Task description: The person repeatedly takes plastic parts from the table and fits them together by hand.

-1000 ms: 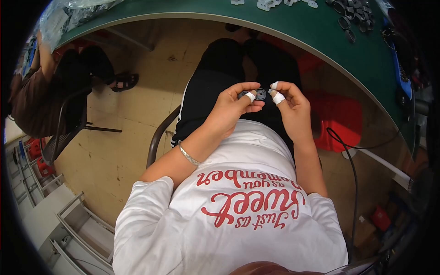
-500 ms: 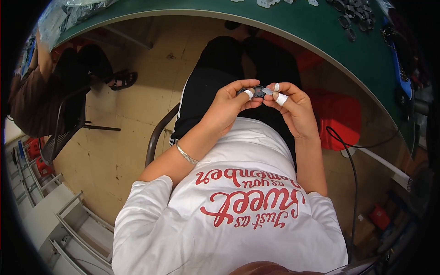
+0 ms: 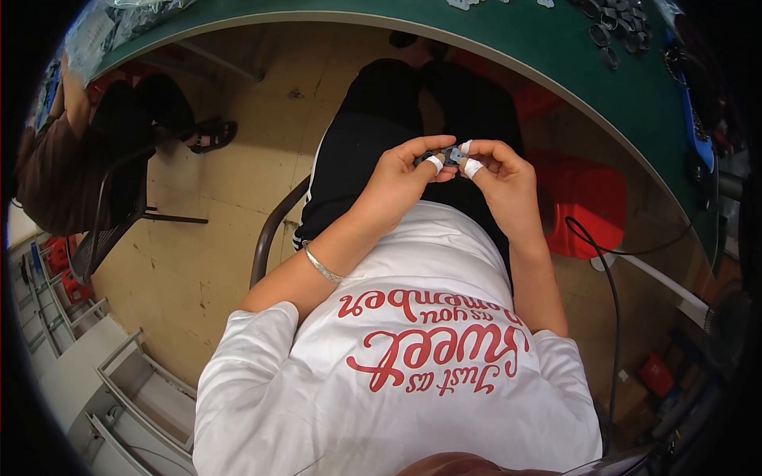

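Note:
Above my lap my left hand [image 3: 403,173] pinches a small dark rounded plastic part [image 3: 447,152] between thumb and fingers. My right hand [image 3: 505,176] closes thumb and forefinger on a small pale grey flat piece [image 3: 456,156], which lies against the dark part. Fingers cover much of both pieces, so how they fit together cannot be made out. White tape wraps my left thumb and the right thumb and forefinger.
Beyond my knees curves the edge of a green table [image 3: 548,40]. It bears a heap of dark ring-like parts [image 3: 615,28], pale pieces [image 3: 463,4] and a blue tray [image 3: 698,131]. A red stool [image 3: 587,210] stands right; another person [image 3: 63,166] sits at the left.
My right hand has moved slightly left, bringing the pale piece over onto the dark part. The left hand has barely shifted and keeps its pinch.

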A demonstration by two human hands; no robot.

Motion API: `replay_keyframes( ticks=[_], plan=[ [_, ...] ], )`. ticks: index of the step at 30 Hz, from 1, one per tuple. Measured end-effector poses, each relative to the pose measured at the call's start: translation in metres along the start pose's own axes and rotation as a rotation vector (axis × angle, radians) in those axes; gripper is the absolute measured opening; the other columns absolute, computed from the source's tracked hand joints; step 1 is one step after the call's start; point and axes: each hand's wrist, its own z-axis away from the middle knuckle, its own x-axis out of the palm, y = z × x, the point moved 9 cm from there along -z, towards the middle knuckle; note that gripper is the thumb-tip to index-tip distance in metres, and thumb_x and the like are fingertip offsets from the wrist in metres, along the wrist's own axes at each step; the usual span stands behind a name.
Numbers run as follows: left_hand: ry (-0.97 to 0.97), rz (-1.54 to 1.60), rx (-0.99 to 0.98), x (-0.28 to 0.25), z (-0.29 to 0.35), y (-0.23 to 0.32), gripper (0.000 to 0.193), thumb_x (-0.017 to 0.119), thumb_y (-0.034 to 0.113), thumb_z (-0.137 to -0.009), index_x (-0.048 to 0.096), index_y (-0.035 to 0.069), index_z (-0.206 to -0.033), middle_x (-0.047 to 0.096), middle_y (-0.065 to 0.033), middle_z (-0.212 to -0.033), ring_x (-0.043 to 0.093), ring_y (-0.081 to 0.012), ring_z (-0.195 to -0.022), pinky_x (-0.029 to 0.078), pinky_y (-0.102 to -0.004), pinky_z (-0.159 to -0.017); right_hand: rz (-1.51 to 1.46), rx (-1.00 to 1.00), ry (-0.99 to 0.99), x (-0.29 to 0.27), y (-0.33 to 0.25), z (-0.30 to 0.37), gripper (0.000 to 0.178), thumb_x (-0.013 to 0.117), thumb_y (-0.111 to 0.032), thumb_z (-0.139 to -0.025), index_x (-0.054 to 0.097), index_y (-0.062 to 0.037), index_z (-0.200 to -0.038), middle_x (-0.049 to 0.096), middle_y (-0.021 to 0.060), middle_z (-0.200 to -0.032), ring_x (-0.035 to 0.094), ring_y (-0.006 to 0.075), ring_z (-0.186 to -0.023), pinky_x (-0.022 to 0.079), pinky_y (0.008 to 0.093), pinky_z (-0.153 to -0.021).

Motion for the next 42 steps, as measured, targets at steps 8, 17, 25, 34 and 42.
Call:
replay_keyframes(
  ticks=[8, 17, 25, 34, 42],
  plan=[
    [0.031, -0.029, 0.0, -0.002, -0.001, -0.004, 0.033, 0.047, -0.002, -0.092, 0.057, 0.0, -0.123, 0.064, -0.0087, -0.104, 0.063, -0.0123, -0.091, 0.05, -0.0222, -0.084, 0.208, -0.063, -0.001, 0.004, -0.015, 0.001, 0.019, 0.06, 0.006, -0.082, 0.061, 0.0016, -0.101, 0.063, 0.0052, -0.087, 0.06, 0.0087, -0.074, 0.05, 0.0221, -0.069],
    [-0.008, -0.161, 0.085, -0.002, -0.001, -0.003, 0.029, 0.052, -0.004, -0.088, 0.059, -0.002, -0.116, 0.059, -0.0063, -0.101, 0.063, -0.0128, -0.089, 0.051, -0.0224, -0.082, 0.101, 0.176, -0.054, 0.002, 0.023, -0.01, 0.024, 0.062, 0.005, -0.08, 0.057, 0.003, -0.103, 0.063, 0.0059, -0.085, 0.06, 0.0088, -0.075, 0.05, 0.0219, -0.068],
    [0.073, 0.022, -0.065, -0.011, -0.003, -0.012, 0.025, 0.055, -0.003, -0.088, 0.056, -0.004, -0.113, 0.061, -0.0084, -0.098, 0.063, -0.0124, -0.085, 0.053, -0.0235, -0.08, -0.131, 0.255, -0.171, 0.017, 0.031, -0.004, 0.019, 0.059, 0.0, -0.086, 0.061, 0.0043, -0.104, 0.065, 0.0062, -0.09, 0.063, 0.0101, -0.08, 0.052, 0.0225, -0.071],
    [0.102, -0.283, 0.032, -0.011, -0.003, -0.009, 0.022, 0.054, -0.002, -0.089, 0.057, -0.005, -0.11, 0.061, -0.0075, -0.094, 0.062, -0.0114, -0.079, 0.054, -0.0224, -0.071, -0.091, 0.26, -0.199, 0.021, 0.033, 0.0, 0.019, 0.063, -0.003, -0.087, 0.062, 0.0035, -0.105, 0.065, 0.0069, -0.092, 0.062, 0.0104, -0.08, 0.052, 0.023, -0.072],
    [-0.003, 0.0, -0.146, -0.008, -0.001, -0.022, 0.027, 0.051, 0.01, -0.095, 0.056, -0.006, -0.116, 0.064, -0.0092, -0.097, 0.063, -0.012, -0.082, 0.053, -0.0249, -0.079, -0.005, 0.267, -0.218, 0.017, 0.042, -0.002, 0.012, 0.06, 0.001, -0.084, 0.063, 0.0041, -0.096, 0.065, 0.0041, -0.082, 0.06, 0.0067, -0.072, 0.049, 0.0222, -0.062]
  ],
)
